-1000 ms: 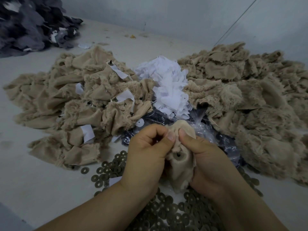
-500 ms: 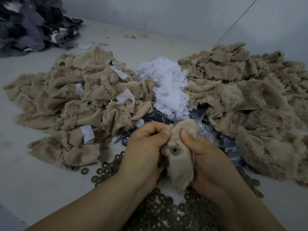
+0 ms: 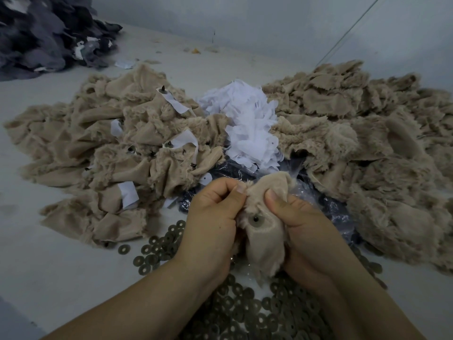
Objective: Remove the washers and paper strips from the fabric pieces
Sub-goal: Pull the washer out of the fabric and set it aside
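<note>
fabric piece [image 3: 266,241] lifted slightly | left thumb [image 3: 239,192] now pinching its top edge, seemingly

Tan furry fabric heaps lie left [image 3: 103,163] and right [image 3: 367,148] of a white paper-strip pile [image 3: 250,128]; round metal washers [image 3: 245,312] lie before it, crinkled dark plastic sheeting [image 3: 335,207] between, grey fabric scraps [image 3: 41,33] far behind left

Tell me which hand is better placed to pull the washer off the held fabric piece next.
Probably the left hand: its thumb pinches only the beige fuzzy fabric piece's top edge, while the right hand wraps it. The round grey metal washer lies between both.
</note>
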`<state>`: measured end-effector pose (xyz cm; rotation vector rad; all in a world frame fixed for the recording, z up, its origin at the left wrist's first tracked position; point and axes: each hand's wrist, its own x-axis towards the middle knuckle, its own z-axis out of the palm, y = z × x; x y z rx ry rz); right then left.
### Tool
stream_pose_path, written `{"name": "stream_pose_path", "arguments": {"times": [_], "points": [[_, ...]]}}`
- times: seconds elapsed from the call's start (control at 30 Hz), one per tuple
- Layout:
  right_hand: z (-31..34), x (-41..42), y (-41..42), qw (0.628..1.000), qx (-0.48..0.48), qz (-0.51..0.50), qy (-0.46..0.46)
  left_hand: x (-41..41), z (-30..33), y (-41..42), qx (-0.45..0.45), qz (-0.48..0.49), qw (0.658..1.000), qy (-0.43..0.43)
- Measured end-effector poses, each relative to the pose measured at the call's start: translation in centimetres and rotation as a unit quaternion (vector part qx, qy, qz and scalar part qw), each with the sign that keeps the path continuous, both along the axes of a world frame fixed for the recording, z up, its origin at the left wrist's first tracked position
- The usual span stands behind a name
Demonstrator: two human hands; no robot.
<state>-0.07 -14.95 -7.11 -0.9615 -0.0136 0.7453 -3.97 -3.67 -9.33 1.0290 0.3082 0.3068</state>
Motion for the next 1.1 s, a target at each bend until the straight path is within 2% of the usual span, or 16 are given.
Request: {"name": "stream_pose_path", "arguments": {"times": [0.17,0.57,0.77,0.87,1.1], "points": [[-0.1,0.0,-0.2,0.999,0.000,0.017,0.030,-0.1,0.0,-0.3,0.021,0.001,1.000,-0.011],[-0.1,0.6,-0.6,1.000,-0.003,0.016,0.018,-0.2,-0.3,0.1,0.005,-0.026,0.999,-0.033],[0.0,1.8,-1.8,0.988,0.123,0.064,0.065,-0.1,-0.3,0.3,-0.014,-0.043,0.998,-0.046],[-0.3,2.0,-1.7,0.995,0.060,0.079,0.013,-0.1,-0.3,0.5,-0.016,-0.048,0.997,-0.051],[-0.9,2.2,-1.7,0.996,-0.036,0.035,-0.076,0.1,-0.3,0.7,-0.007,-0.042,0.997,-0.064]]}}
